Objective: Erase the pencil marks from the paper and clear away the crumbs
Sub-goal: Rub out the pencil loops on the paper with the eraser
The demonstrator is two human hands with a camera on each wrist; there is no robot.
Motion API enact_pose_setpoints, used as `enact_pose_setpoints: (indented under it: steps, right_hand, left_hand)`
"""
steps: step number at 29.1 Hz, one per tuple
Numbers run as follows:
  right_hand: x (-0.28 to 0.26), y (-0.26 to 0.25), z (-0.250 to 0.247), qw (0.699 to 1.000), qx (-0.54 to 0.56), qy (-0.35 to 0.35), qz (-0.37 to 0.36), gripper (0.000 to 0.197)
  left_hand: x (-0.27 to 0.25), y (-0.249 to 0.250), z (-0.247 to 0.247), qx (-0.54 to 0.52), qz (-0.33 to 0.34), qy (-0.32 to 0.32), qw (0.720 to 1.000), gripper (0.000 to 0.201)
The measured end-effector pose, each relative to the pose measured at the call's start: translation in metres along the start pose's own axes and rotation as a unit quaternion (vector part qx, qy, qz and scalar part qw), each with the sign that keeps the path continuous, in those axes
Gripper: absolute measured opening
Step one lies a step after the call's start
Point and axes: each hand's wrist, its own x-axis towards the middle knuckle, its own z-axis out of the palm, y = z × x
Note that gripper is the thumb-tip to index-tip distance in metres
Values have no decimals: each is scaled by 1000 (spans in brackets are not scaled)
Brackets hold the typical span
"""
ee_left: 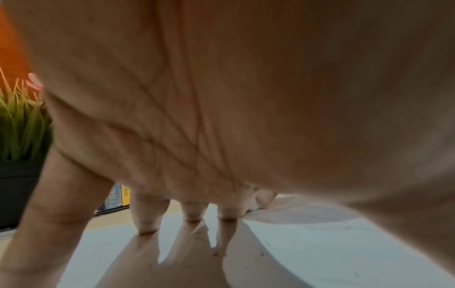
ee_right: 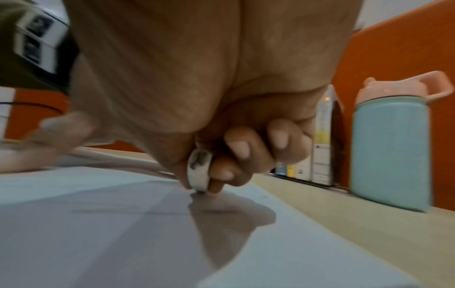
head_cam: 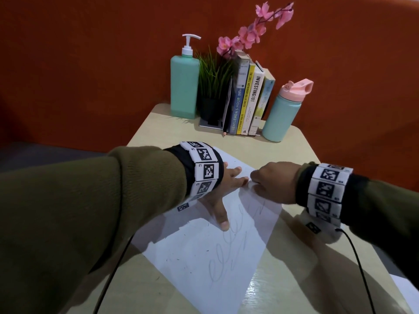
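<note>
Smooth beige table (head_cam: 294,257): left hand (head_cam: 223,189) splayed flat on paper (head_cam: 204,257), right hand (head_cam: 274,183) pinching smudged white eraser (ee_right: 198,173).

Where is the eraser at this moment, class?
The eraser is pinched in the right hand, its lower edge on the far part of the paper, close beside the left hand's fingertips. Only the right wrist view shows it.

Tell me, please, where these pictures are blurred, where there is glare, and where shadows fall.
Head view: sharp; both arms shade the far half of the paper, and glare streaks the table beside it. Left wrist view: the left hand fills the frame, soft and out of focus. Right wrist view: motion blur throughout; the eraser in the right hand casts a dark shadow on the paper.
</note>
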Motion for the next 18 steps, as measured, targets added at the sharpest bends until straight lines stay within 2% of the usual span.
enact_pose_setpoints:
  steps: [4, 9, 11, 15, 18]
  right_hand:
    - [-18, -32, 6, 996, 44, -4, -72, 28]
    - [4, 6, 3, 999, 33, -10, 23, 27]
    - [10, 14, 5, 999, 30, -1, 40, 25]
    - [-2, 24, 11, 991, 115, 61, 24, 19]
    - [-20, 25, 23, 983, 165, 76, -4, 21]
  left_hand:
    - [3, -3, 4, 11, -7, 0, 1000, 135]
    - [1, 0, 0, -5, -8, -5, 1000, 130]
    - [1, 0, -1, -4, -13, -9, 1000, 131]
    - [0, -2, -2, -2, -18, -14, 1000, 133]
    - [-6, 2, -6, 2, -15, -11, 1000, 131]
